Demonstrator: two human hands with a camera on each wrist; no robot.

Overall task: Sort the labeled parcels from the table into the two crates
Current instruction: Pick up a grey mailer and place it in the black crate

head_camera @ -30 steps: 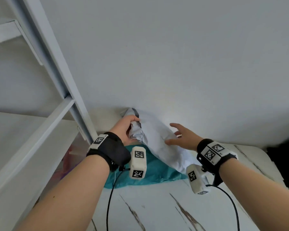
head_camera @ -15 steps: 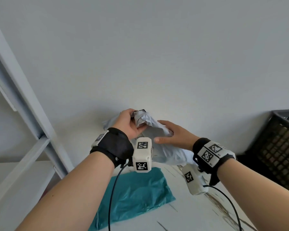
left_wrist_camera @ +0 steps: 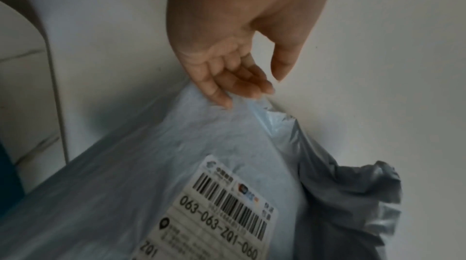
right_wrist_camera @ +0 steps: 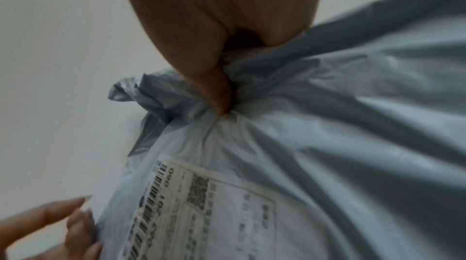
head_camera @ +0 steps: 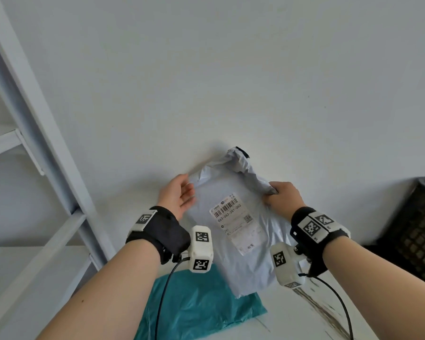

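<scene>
A pale grey-blue plastic mailer parcel (head_camera: 233, 241) with a white barcode shipping label (head_camera: 234, 222) is held up in front of the wall, above the white marble-patterned table (head_camera: 292, 322). The right hand (head_camera: 282, 198), at about 2 o'clock of the parcel, is fisted around a bunched upper edge of the plastic, knuckles up and forearm reaching forward. The left hand (head_camera: 178, 198), at 10 o'clock, has its palm turned inward and its fingers (left_wrist_camera: 219, 93) relaxed and nearly straight, tips touching the parcel's upper-left edge without clasping it. A flat teal plastic mailer bag (head_camera: 196, 307) lies on the table at 6 o'clock below the parcel. A black slatted plastic crate (head_camera: 417, 231) stands at 3 o'clock.
</scene>
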